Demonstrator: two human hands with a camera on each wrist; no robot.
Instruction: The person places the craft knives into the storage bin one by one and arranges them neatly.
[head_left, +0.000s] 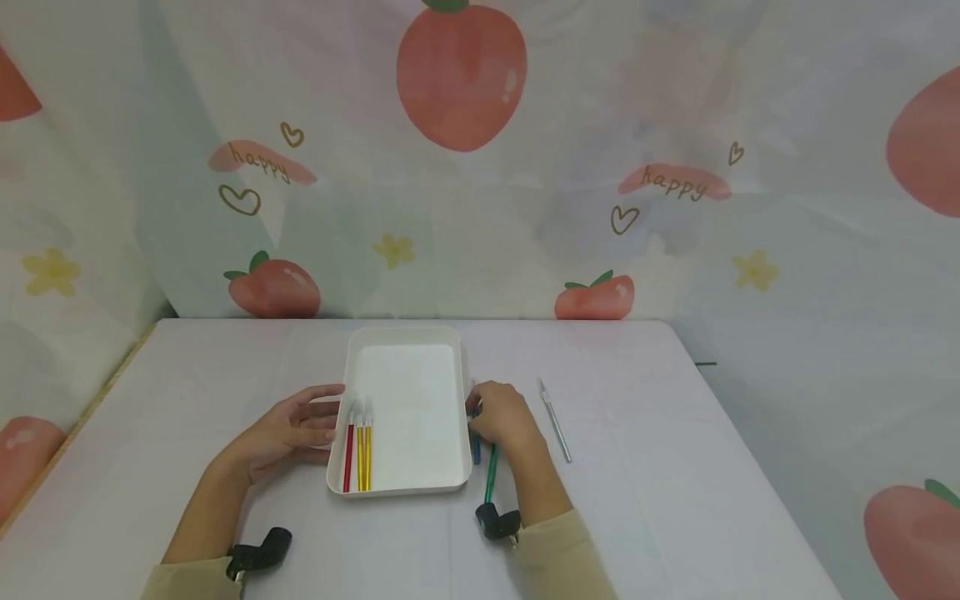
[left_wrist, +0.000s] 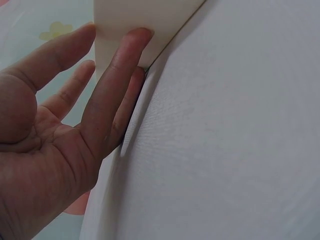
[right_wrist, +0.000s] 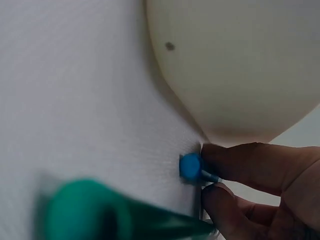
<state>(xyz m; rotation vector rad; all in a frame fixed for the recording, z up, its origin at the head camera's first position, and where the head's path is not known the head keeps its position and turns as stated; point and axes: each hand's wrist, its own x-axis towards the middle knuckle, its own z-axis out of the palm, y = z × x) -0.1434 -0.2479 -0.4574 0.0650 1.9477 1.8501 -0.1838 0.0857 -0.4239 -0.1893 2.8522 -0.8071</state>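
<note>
A white tray [head_left: 416, 392] stands on the table. On its left side lie a red craft knife [head_left: 348, 457] and two yellow craft knives [head_left: 363, 457], their tips pale and capped. My left hand [head_left: 288, 429] is beside the tray's left wall, fingers extended and fingertips against the wall [left_wrist: 117, 17] in the left wrist view. To the right of the tray, my right hand [head_left: 504, 415] pinches a blue craft knife [right_wrist: 191, 166] between thumb and finger, close to the tray wall. A green craft knife [head_left: 491, 473] lies next to it, its upper part hidden under the hand.
A silver craft knife [head_left: 555, 421] with a clear cap lies farther right on the white tablecloth [head_left: 660, 500]. Behind the table hangs a printed cloth [head_left: 465, 225]. A black wrist camera mount [head_left: 497, 521] sits over the green knife's lower end.
</note>
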